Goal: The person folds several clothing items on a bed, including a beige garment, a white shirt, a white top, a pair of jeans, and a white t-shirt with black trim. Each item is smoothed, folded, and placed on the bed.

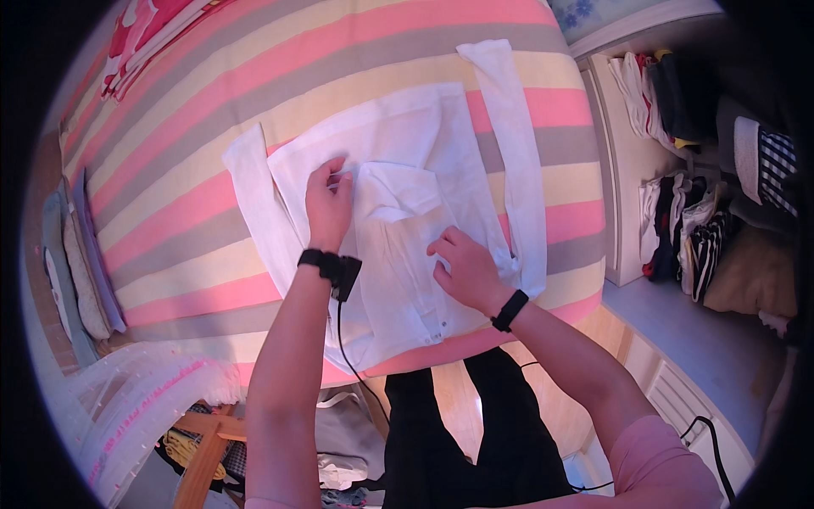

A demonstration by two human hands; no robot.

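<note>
A white long-sleeved top (398, 280) lies spread on the striped bed, its hem at the far side. One sleeve stretches out along its left, the other (509, 136) along its right. A bunched, folded part of the cloth (403, 191) sits at its middle. My left hand (329, 199) is over the left half of the top, beside that fold, fingers bent with a gap between thumb and forefinger. Over the right half, my right hand (466, 267) has loosely curled fingers, forefinger and thumb apart. I see no cloth gripped in either hand. Small round fasteners show near the close edge.
The bed (186, 212) has a pink, grey and cream striped cover. Red-and-white folded cloth (148, 47) lies at its far left. Open shelves (623, 170) with clothes stand on the right. Sheer netting (161, 407) and a wooden frame (203, 462) are at the near left. A cable (341, 331) hangs from my left wristband.
</note>
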